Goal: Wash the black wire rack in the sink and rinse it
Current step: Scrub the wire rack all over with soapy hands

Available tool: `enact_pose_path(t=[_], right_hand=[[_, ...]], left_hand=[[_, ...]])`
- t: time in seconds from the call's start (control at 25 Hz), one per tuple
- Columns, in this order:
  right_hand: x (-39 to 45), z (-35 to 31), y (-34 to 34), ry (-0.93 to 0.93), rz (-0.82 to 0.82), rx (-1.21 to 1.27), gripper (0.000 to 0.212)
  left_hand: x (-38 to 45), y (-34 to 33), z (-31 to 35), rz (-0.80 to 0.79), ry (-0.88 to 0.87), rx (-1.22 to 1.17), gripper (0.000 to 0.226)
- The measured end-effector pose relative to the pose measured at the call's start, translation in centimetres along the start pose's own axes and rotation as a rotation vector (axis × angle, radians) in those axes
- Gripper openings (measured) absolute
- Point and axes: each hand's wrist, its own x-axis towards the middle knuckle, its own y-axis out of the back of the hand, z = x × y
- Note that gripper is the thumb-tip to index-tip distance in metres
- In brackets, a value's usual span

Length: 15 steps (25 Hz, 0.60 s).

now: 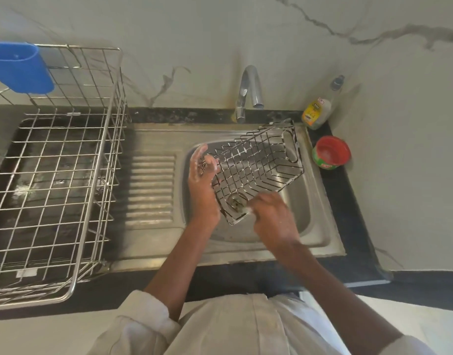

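Observation:
The black wire rack (pixel 256 165), streaked with white soap foam, lies tilted across the steel sink (pixel 320 201), its far end up by the back right rim. My left hand (pixel 202 180) is soapy and holds the rack's left edge, the thumb hooked over a wire and the fingers stretched upward. My right hand (pixel 272 219) is curled at the rack's near corner, over the drain, and seems to grip something small and foamy against the wires. What it grips is hidden by the fingers.
A curved tap (pixel 248 90) stands behind the sink, no water visible. A yellow-labelled soap bottle (pixel 316 112) and a red-and-green tub (pixel 331 153) sit on the dark counter at right. A large steel wire dish basket (pixel 54 175) with a blue holder (pixel 20 67) fills the left.

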Motion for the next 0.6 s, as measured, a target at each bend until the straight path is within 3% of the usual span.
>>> enact_pose_path(t=[0.12, 0.32, 0.48, 0.6], right_hand=[[2.0, 3.1, 0.8, -0.107, 0.059, -0.033, 0.046], [2.4, 3.5, 0.5, 0.2, -0.057, -0.061, 0.043], [5.8, 10.4, 2.7, -0.066, 0.042, -0.203, 0.04], [6.0, 10.3, 0.8, -0.053, 0.017, -0.105, 0.043]], left_hand=[[-0.2, -1.2, 0.9, 0.038, -0.056, 0.062, 0.075], [-0.4, -2.8, 1.6, 0.057, -0.101, 0.09, 0.089], [0.2, -2.9, 1.5, 0.049, -0.099, 0.077, 0.068], [0.2, -3.3, 1.4, 0.06, -0.11, 0.102, 0.071]])
